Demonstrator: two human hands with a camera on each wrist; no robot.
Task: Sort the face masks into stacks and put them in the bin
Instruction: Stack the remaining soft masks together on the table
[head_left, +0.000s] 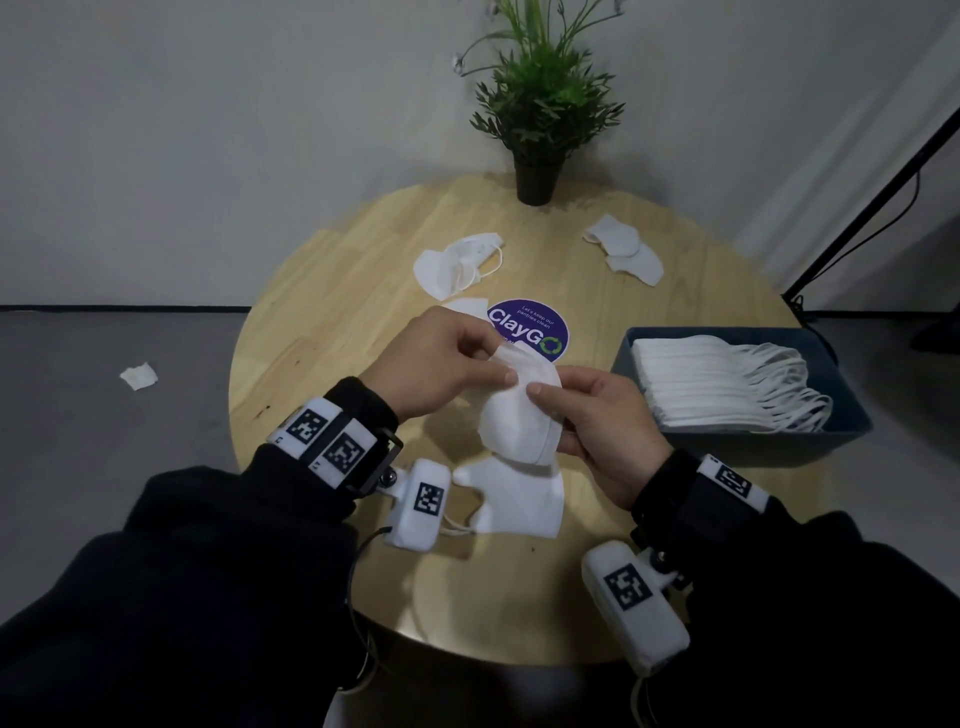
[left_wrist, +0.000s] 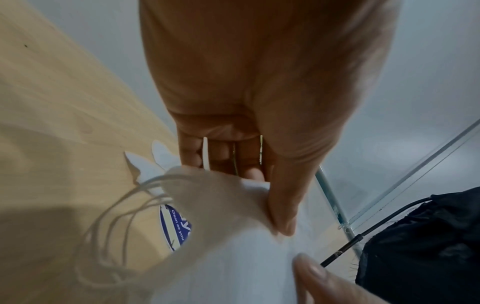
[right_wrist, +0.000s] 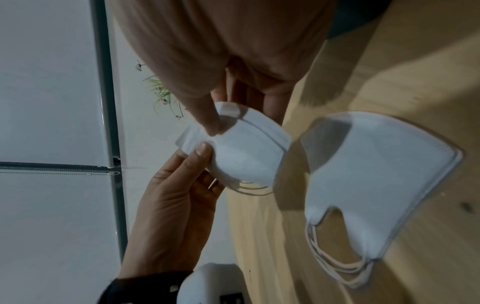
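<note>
Both hands hold one white folded face mask (head_left: 519, 415) above the round wooden table (head_left: 322, 322). My left hand (head_left: 452, 358) pinches its upper edge with thumb and fingers; my right hand (head_left: 582, 415) pinches its right side. The same mask (right_wrist: 249, 152) shows in the right wrist view and again as the mask (left_wrist: 233, 257) in the left wrist view, its ear loops hanging. Under the hands a stack of folded masks (head_left: 514, 499) lies flat on the table. The blue bin (head_left: 748, 447) at right holds a row of stacked masks (head_left: 711, 384).
Loose masks lie at the far left (head_left: 457, 265) and far right (head_left: 623, 249) of the table. A potted plant (head_left: 540, 114) stands at the back edge. A purple round sticker (head_left: 535, 327) marks the centre. A scrap of paper (head_left: 137, 375) lies on the floor at left.
</note>
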